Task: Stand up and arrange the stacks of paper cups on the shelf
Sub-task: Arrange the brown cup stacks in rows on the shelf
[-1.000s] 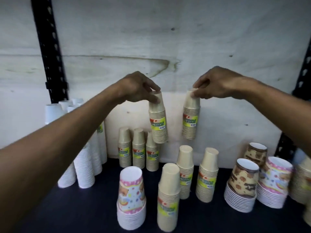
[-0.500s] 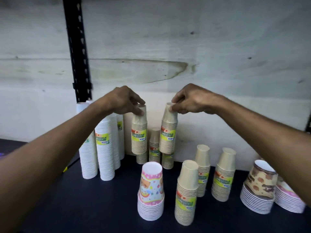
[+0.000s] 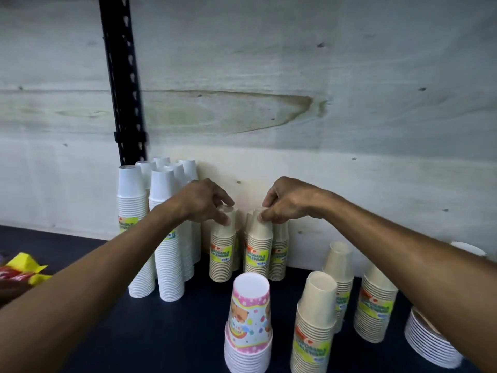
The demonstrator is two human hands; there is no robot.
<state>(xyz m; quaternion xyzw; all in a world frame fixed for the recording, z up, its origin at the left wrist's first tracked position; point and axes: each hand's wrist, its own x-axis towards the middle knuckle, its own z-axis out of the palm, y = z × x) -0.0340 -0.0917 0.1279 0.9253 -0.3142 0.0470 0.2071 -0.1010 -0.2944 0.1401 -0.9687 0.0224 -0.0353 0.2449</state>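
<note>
My left hand [image 3: 203,201] grips the top of a beige cup stack [image 3: 222,251] that stands on the dark shelf [image 3: 134,332]. My right hand [image 3: 285,203] pinches the top of a second beige stack [image 3: 258,251] just to its right. Both stacks carry green-yellow labels and rest upside down on the shelf, in front of other beige stacks [image 3: 279,254] by the back wall. Several tall white cup stacks [image 3: 166,238] stand to the left of them.
A pink patterned cup stack [image 3: 248,324] stands at the front, with beige stacks [image 3: 314,327] [image 3: 375,305] to its right. White-rimmed cups [image 3: 427,343] sit at the right edge. A black slotted upright [image 3: 122,76] rises at the back left. Yellow and red packaging [image 3: 21,270] lies at the left.
Both hands have come down and leftward with their beige stacks, from mid-air to the shelf in front of the back row. The camera has shifted, showing more of the white stacks.
</note>
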